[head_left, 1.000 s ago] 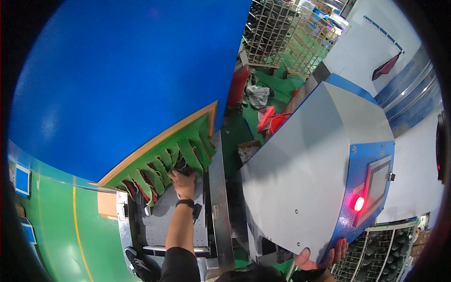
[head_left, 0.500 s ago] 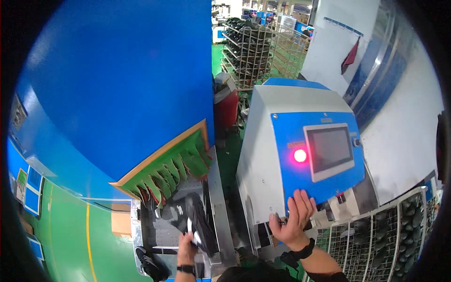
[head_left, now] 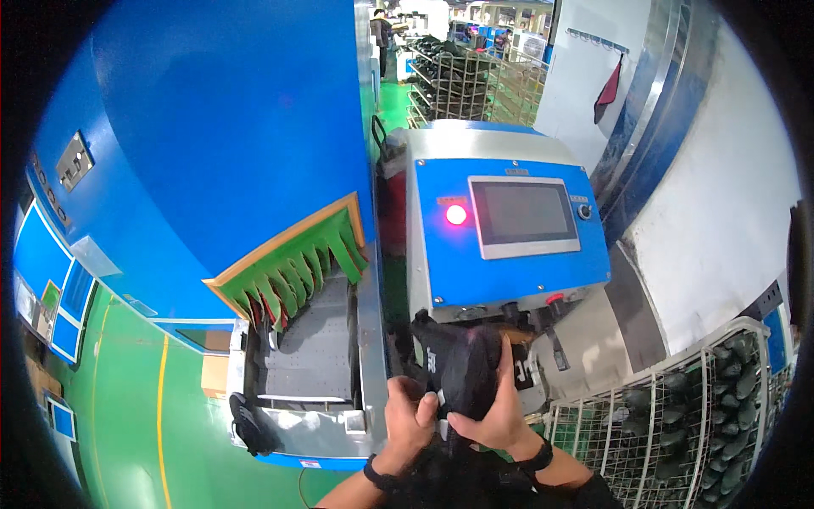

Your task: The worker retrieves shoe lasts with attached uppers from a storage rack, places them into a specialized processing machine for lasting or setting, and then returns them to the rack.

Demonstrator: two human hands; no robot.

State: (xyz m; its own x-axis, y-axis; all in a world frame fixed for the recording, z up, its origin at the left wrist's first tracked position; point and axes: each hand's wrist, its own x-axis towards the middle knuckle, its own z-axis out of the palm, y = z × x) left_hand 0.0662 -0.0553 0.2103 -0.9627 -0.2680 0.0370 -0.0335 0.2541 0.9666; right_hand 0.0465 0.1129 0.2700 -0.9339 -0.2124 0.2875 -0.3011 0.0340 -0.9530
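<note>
1. The black fabric shoe with white markings (head_left: pixel 462 373) is held up before the person, just below the grey metal control box with a blue face (head_left: pixel 509 280).
2. The bare right hand (head_left: pixel 502 409) grips it, fingers along its right side, thumb across the near part.
3. The bare left hand (head_left: pixel 411 422) is at its lower left, fingers curled, thumb raised beside it; whether they pinch anything, I cannot tell.
4. The shoe could drop or twist if the right grip loosens, since the left seems to give little support.
5. Lifting it carelessly might knock the round red button (head_left: pixel 554 298) under the box.
6. Another black shoe (head_left: pixel 246 424) sits at the silver metal conveyor's (head_left: pixel 297 433) near left corner; a bump could tip it off.
</note>
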